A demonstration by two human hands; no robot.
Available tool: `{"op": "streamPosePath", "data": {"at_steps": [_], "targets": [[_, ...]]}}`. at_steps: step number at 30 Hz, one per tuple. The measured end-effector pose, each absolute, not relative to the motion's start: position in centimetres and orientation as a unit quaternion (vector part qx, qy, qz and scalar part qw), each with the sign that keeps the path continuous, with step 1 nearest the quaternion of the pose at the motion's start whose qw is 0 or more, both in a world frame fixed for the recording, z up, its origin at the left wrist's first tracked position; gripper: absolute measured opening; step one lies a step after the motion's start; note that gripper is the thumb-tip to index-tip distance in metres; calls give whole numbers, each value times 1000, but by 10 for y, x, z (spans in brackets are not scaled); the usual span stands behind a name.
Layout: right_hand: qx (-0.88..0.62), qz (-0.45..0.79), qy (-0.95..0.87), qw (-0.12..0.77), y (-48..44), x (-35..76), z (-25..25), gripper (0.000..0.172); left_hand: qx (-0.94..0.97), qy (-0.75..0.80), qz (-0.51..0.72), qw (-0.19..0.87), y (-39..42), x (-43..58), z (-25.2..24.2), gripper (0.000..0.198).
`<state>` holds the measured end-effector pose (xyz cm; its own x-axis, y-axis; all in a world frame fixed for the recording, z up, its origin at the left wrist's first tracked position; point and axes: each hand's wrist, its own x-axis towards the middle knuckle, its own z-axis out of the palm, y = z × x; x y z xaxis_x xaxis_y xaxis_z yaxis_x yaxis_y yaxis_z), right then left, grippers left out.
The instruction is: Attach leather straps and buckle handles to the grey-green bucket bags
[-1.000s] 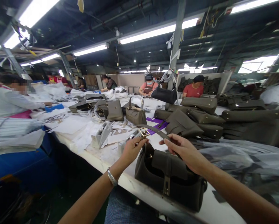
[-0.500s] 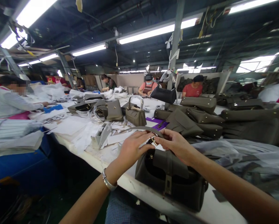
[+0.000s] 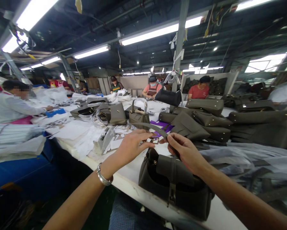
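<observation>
One arched strap (image 3: 160, 130), rectangular metal buckle (image 3: 155, 140)

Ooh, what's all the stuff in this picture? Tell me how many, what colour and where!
open handbag: 1, dark olive, near table edge
strap: 1, olive, behind the open handbag's opening
buckle: 1, gold, beside the strap
other handbags: many, mostly olive, farther back and right
tape dispenser: at least 1, grey, table's left
papers: many, mostly white, table's left
plastic wrap: uncountable, clear, right
table: 1, white, middle
co-workers: several, mixed clothing, around
ceiling lights: several, white, overhead
bracelet: 1, silver, left wrist
left hand: 1, bare, at the buckle
right hand: 1, bare, holding the strap
</observation>
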<state>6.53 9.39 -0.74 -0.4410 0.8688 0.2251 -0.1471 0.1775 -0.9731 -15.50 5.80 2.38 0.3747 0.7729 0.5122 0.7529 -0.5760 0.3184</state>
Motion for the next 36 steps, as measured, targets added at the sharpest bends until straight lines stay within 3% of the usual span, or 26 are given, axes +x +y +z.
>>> {"op": "streamPosePath", "data": {"at_steps": [3,6,9,18,27,36], "targets": [[-288,585,-607,455,90,75,-19,25,726,474,467,177,61,-163,1,29],[-301,595,-615,421,86,86,-31,26,552,420,627,354,65,-165,-28,26],[-317,591,-641,373,84,92,-39,30,420,333,711,456,67,-161,-51,26],[-367,557,-691,278,87,103,-45,38,355,263,748,495,70,-151,-60,32],[-402,532,-689,283,86,111,-39,42,374,269,740,490,70,-153,-61,27],[-339,561,-704,273,91,88,-34,48,420,296,708,484,63,-141,-50,35]]}}
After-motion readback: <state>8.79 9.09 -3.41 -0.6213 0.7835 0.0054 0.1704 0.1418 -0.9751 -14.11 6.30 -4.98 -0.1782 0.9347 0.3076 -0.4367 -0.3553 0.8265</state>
